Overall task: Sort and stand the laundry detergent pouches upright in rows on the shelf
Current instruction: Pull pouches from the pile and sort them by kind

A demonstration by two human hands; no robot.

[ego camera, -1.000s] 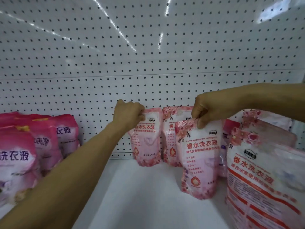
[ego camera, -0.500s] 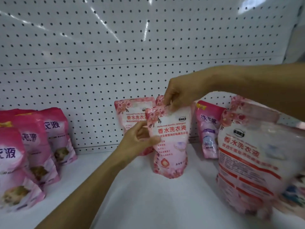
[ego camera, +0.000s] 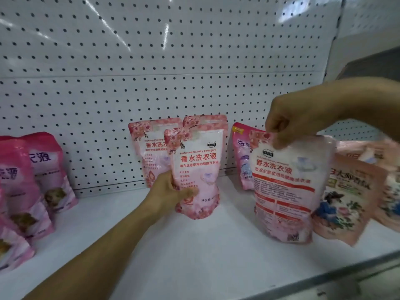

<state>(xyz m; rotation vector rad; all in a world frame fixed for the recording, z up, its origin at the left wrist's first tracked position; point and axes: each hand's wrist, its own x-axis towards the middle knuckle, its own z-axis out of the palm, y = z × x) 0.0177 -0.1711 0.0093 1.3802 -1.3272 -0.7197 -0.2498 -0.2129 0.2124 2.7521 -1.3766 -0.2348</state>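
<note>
A small pink-and-white floral detergent pouch point(ego camera: 199, 169) stands upright on the white shelf point(ego camera: 194, 245), and my left hand point(ego camera: 171, 191) grips its lower left side. Two like pouches point(ego camera: 149, 146) stand behind it against the pegboard. My right hand point(ego camera: 290, 124) pinches the top edge of a larger pink-and-white pouch point(ego camera: 285, 191) that stands on the shelf to the right.
Several magenta pouches point(ego camera: 26, 180) stand in a row at the left. A magenta pouch point(ego camera: 241, 156) leans at the back behind the large one. Peach floral pouches point(ego camera: 350, 198) crowd the right end. The shelf's front lip point(ego camera: 324, 276) runs along the bottom right.
My right hand let go of the small pouch's top and moved right to pinch the large pouch. My left hand slid down to the small pouch's lower side. The view shifted right.
</note>
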